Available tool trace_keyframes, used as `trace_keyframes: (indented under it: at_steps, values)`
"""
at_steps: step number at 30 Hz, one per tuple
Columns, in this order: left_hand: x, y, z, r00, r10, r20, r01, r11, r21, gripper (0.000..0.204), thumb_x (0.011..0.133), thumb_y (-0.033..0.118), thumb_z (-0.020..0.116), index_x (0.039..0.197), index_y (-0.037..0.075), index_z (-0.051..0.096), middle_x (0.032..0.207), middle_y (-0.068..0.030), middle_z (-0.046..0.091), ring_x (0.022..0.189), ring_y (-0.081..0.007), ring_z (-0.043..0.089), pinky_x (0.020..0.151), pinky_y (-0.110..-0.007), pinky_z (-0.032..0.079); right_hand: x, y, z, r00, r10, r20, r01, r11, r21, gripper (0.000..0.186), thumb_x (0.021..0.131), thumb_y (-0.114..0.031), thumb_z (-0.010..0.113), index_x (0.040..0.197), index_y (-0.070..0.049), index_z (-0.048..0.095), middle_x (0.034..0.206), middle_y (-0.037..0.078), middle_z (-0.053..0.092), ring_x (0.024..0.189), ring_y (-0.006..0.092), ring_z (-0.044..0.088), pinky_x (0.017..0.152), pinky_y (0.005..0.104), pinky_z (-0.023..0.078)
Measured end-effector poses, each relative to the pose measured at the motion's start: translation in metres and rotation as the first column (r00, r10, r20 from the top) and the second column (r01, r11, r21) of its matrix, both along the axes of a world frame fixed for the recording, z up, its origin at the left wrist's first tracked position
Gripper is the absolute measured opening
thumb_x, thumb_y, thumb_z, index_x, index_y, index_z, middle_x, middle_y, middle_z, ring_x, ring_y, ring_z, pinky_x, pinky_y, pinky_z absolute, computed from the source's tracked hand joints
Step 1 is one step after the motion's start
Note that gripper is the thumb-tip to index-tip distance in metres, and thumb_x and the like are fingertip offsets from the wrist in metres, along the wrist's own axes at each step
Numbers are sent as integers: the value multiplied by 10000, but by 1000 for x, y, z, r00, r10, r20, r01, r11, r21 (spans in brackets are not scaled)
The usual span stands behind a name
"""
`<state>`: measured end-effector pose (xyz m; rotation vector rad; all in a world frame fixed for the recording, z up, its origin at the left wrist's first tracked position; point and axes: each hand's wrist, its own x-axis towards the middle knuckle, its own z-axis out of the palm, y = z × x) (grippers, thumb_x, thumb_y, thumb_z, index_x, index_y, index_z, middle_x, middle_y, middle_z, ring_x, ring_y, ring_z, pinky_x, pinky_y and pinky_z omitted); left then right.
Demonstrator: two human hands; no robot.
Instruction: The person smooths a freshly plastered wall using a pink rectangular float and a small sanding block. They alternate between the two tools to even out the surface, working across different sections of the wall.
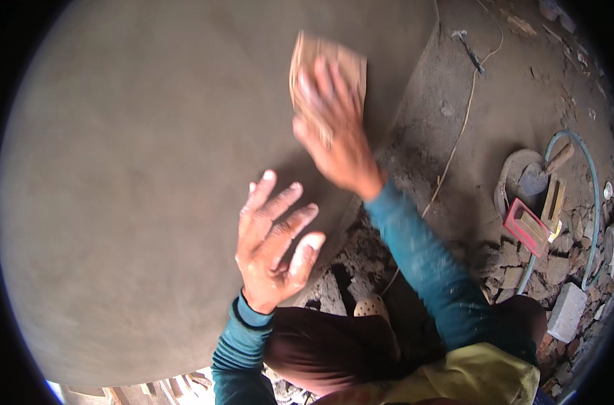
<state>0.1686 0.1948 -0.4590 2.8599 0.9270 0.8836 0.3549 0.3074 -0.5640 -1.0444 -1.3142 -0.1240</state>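
Observation:
My right hand [337, 138] is stretched up against a smooth grey plastered wall [151, 148]. Under its fingers is a tan, squarish folded sheet [351, 61], which looks like paper with layered edges; the fingers are slightly blurred. Below and to the left, my left hand [270, 246] holds nothing. Its fingers are spread and bent, with pale dust on the tips. I cannot tell whether it touches the wall.
At the right lie a round pan [513, 172] with a wooden-handled trowel [560, 158], a red float [526, 229], a blue-green hose [594, 196] and a pale block [567, 312] among rubble. A thin cord [455, 148] crosses the grey surface beside the wall's edge.

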Motion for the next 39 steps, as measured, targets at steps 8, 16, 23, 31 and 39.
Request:
trace_keyframes:
  at_steps: [8, 16, 23, 31, 39]
  values:
    - [-1, 2, -2, 1000, -16, 18, 15, 1000, 18, 306, 858, 214, 837, 1105, 33, 839, 1310, -161, 743, 1452, -439, 546, 1238, -602, 376, -50, -42, -20, 997, 70, 32, -65, 988, -138, 700, 1071, -498, 546, 1672, -161, 423, 1745, 185, 327, 1638, 427, 206, 1299, 653, 121]
    - [-7, -2, -5, 999, 42, 5, -42, 998, 52, 290, 865, 206, 818, 1102, 39, 830, 1311, -158, 740, 1454, -441, 544, 1217, -601, 397, -5, -9, 25, 1000, 8, 15, -6, 996, -91, 664, 1124, -446, 489, 1680, -93, 399, 1767, 206, 278, 1643, 418, 208, 1313, 563, 165]
    - [-6, 2, -4, 998, 56, 35, -58, 995, 80, 277, 886, 217, 803, 1096, 38, 829, 1299, -151, 747, 1425, -439, 570, 1196, -584, 415, 6, -7, 3, 998, 0, 70, 5, 997, -71, 673, 1131, -470, 474, 1689, -107, 380, 1773, 197, 265, 1642, 409, 217, 1307, 606, 141]
    - [-6, 3, -7, 998, 50, 39, -53, 995, 85, 278, 888, 200, 778, 1112, 42, 825, 1297, -146, 748, 1436, -435, 556, 1200, -587, 408, -28, -32, -13, 999, 15, 36, -9, 987, -158, 690, 1111, -462, 509, 1700, -131, 366, 1786, 178, 242, 1654, 401, 183, 1313, 586, 148]
    - [-3, 6, -11, 998, 38, 46, -41, 998, 56, 272, 870, 176, 780, 1100, 41, 830, 1294, -146, 750, 1440, -435, 555, 1195, -583, 414, 45, 40, 13, 984, -168, -65, 166, 986, -25, 646, 1080, -452, 584, 1633, -135, 478, 1711, 206, 384, 1610, 392, 286, 1290, 557, 236]
